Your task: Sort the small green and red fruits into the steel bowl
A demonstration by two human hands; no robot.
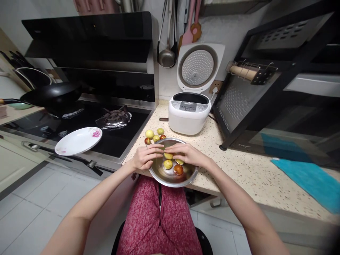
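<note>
Speckled counter [239, 166], both hands [147, 157] [186, 154] on fruit [168, 155] (steel bowl [170, 180])

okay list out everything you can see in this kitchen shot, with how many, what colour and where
metal bowl: one, silver, at the counter's front edge
fruit in bowl: about four, yellow-green and red-brown, under the hands
loose fruit: about four, yellow-green and red-brown, on the counter behind the bowl
rice cooker: one, white, lid open, at the back of the counter
plate: one, white with a pink flower, on the stove's front edge
wok: one, black, on the stove
ladle: one, metal, hanging on the wall
cloth: one, teal, on the counter's right
left hand: over the bowl, on a fruit
right hand: over the bowl, on the same fruit
</note>
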